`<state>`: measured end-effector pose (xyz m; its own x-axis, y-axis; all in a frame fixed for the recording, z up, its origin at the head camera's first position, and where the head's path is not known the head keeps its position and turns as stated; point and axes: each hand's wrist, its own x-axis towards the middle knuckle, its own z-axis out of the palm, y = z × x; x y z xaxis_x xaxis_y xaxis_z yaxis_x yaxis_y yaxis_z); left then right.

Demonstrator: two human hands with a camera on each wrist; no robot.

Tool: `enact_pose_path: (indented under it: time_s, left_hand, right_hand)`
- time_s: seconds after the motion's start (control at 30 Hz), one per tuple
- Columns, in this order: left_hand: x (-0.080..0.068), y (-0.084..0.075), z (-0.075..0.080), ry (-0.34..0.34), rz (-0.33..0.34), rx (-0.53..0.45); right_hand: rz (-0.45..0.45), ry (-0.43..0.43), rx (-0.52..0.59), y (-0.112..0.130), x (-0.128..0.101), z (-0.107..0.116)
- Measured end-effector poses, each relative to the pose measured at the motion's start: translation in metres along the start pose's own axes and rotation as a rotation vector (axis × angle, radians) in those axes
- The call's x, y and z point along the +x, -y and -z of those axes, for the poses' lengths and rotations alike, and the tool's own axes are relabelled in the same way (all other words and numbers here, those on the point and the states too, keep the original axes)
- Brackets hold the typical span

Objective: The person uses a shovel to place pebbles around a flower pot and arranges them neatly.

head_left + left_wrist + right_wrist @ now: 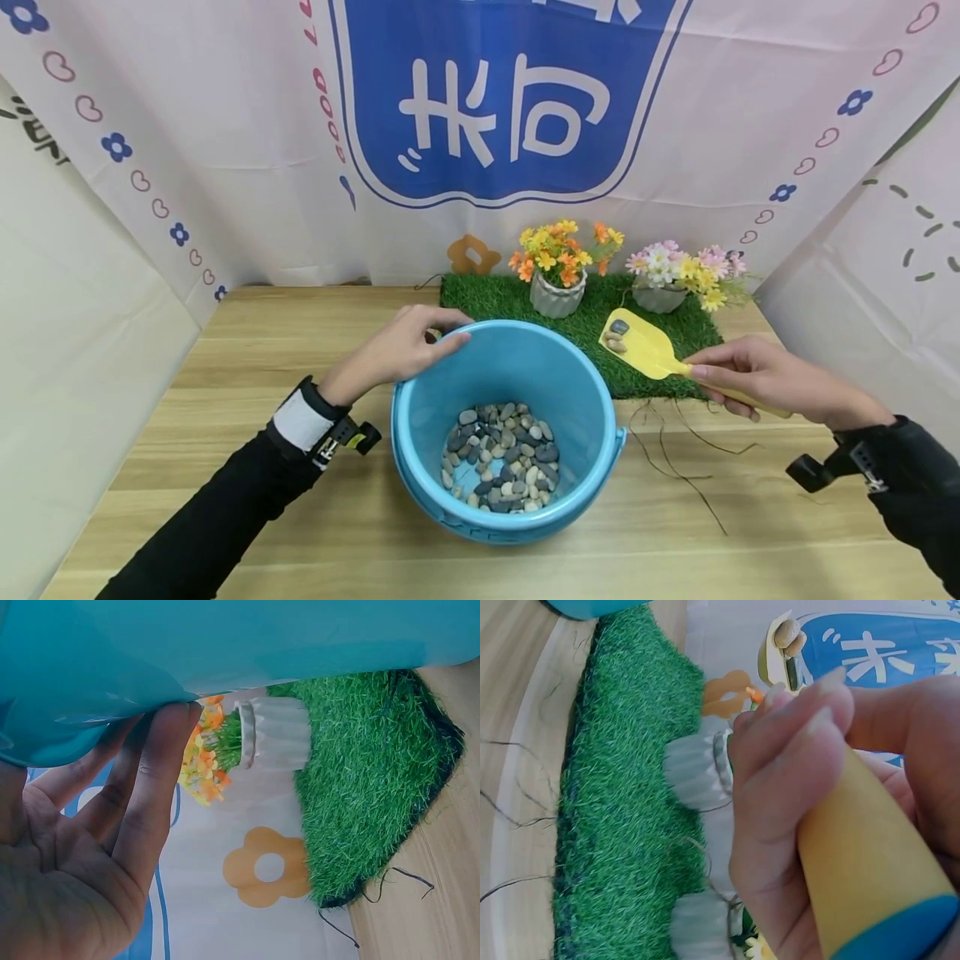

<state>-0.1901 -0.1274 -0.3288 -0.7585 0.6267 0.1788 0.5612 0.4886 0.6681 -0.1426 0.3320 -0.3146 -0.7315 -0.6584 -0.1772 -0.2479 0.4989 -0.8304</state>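
Head view: right hand (757, 379) gripping yellow scoop (643, 346) by handle, blade at 2 o'clock of blue bucket (506, 429), carrying two pebbles (617, 336) over grass mat (675, 333). Risk: blade tilting, pebbles sliding off onto mat. Left hand (401, 350) resting on bucket rim at 10 o'clock, fingers straight, steadying; more pebbles lying in bucket bottom.

Left wrist view: fingers (154, 776) lying flat against bucket wall, no clamp; bucket could be shifting if bumped.

Right wrist view: fingers (795, 742) wrapping scoop handle (870, 862) tightly, wrist angling toward pots.

bucket (225, 645) cropped at left-wrist frame edges (pebbles inside unseen)
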Motion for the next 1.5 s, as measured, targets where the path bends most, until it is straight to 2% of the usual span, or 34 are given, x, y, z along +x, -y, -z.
enact_pose_path:
  time_s: [0.2,0.63,0.87,1.23,1.5]
  left_hand:
    - [0.001,0.002,0.0,-0.001,-0.008,-0.009]
    - [0.001,0.0,0.0,0.003,0.006,-0.003]
    - [0.001,0.0,0.0,0.004,0.013,0.005]
    - [0.0,-0.001,0.0,0.004,0.017,-0.005]
    - [0.0,-0.001,-0.001,0.001,0.017,-0.001]
  right_hand:
    - [-0.004,-0.034,0.032,-0.011,-0.005,-0.001]
    - [-0.053,-0.096,0.006,-0.04,-0.014,0.002]
    - [-0.122,-0.131,-0.003,-0.051,-0.019,0.001]
    - [-0.15,-0.166,-0.04,-0.072,-0.023,0.001]
    - [-0.242,-0.213,-0.024,-0.084,-0.028,0.006]
